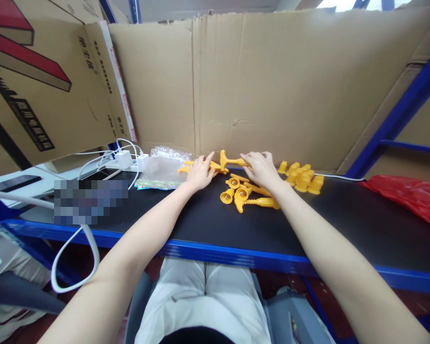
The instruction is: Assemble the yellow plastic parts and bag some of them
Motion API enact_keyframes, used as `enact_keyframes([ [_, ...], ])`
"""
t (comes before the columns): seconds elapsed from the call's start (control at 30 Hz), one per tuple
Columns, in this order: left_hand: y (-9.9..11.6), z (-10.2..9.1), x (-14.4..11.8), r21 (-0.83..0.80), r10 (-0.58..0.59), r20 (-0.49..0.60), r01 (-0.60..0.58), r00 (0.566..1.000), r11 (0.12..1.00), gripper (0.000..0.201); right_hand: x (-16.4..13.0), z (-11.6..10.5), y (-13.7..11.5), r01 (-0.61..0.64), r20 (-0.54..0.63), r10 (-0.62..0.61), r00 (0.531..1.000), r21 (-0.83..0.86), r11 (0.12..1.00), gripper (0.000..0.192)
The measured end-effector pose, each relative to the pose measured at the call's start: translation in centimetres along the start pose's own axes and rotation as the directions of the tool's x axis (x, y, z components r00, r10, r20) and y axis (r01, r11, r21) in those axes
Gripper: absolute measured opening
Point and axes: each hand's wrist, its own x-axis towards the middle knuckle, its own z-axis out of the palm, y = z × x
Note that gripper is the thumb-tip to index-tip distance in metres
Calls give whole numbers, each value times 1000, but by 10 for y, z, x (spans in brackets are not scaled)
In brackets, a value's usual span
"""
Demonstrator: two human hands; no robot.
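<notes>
Fingers (205, 162) atop yellow toy parts (249, 193)

Left hand (199, 174) and right hand (260, 168) on yellow plastic parts (243, 193), black table (208, 224), cardboard wall (258, 81) behind

My right hand (260, 168) covers part of a yellow plastic piece (232, 161) by the cardboard wall (258, 86); whether my fingers close on it is unclear. My left hand (199, 173) hides the pieces beneath it. Left of the wall, a blurred patch (90, 201) masks something. The red bag (408, 196) runs off frame.
</notes>
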Motion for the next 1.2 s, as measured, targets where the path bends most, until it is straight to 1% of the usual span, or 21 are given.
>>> enact_keyframes([
  [0.07, 5, -3, -1, -68, 124, 10, -123, 992, 990, 57, 1, 0, -5, 88, -33, -87, 996, 30, 996, 36],
  [0.1, 7, -4, -1, -89, 145, 16, -143, 989, 986, 54, 2, 0, -8, 124, -45, -122, 992, 42, 991, 36],
  [0.2, 8, -3, 0, -99, 129, -1, -129, 992, 987, 41, 2, 1, -14, 180, -53, -177, 983, 58, 982, 35],
  [0.3, 5, -3, 1, -71, 109, -31, -111, 994, 991, 34, 1, 2, -15, 160, -9, -160, 987, 48, 986, 35],
  [0.43, 7, -7, 0, -26, 118, -52, -120, 992, 992, 30, -1, 6, -15, 96, 93, -102, 990, 64, 993, 37],
  [0.53, 11, -9, -1, 1, 128, -35, -128, 991, 992, 27, -1, 8, -16, 42, 181, -53, 982, 68, 997, 30],
  [0.6, 14, -9, -1, 1, 128, -36, -128, 991, 992, 25, 0, 6, -17, 31, 207, -41, 977, 53, 998, 24],
  [0.7, 15, -8, -1, -41, 112, -54, -114, 992, 993, 25, 1, 0, -17, 49, 147, -53, 988, 31, 998, 18],
  [0.8, 13, -6, 0, -83, 102, -67, -107, 993, 991, 26, 1, -3, -16, 64, 87, -69, 994, 56, 996, 21],
  [0.83, 12, -6, 0, -83, 102, -69, -107, 992, 991, 26, 1, -3, -16, 63, 87, -69, 994, 71, 995, 23],
  [0.9, 11, -6, 0, -64, 109, -64, -113, 992, 992, 26, 1, 0, -15, 50, 133, -62, 989, 93, 994, 26],
  [0.97, 10, -5, -1, -33, 130, -48, -132, 990, 991, 24, 1, 3, -14, 33, 208, -52, 977, 91, 995, 25],
  [1.03, 11, -5, -1, -11, 151, -28, -152, 988, 988, 23, 0, 5, -13, 32, 245, -51, 968, 82, 996, 21],
  [1.1, 13, -5, -1, -5, 153, -13, -153, 988, 988, 23, 0, 3, -12, 38, 207, -55, 977, 84, 996, 18],
  [1.2, 14, -6, -1, -20, 131, -17, -131, 991, 991, 24, 0, -2, -11, 45, 129, -59, 990, 111, 993, 20],
])
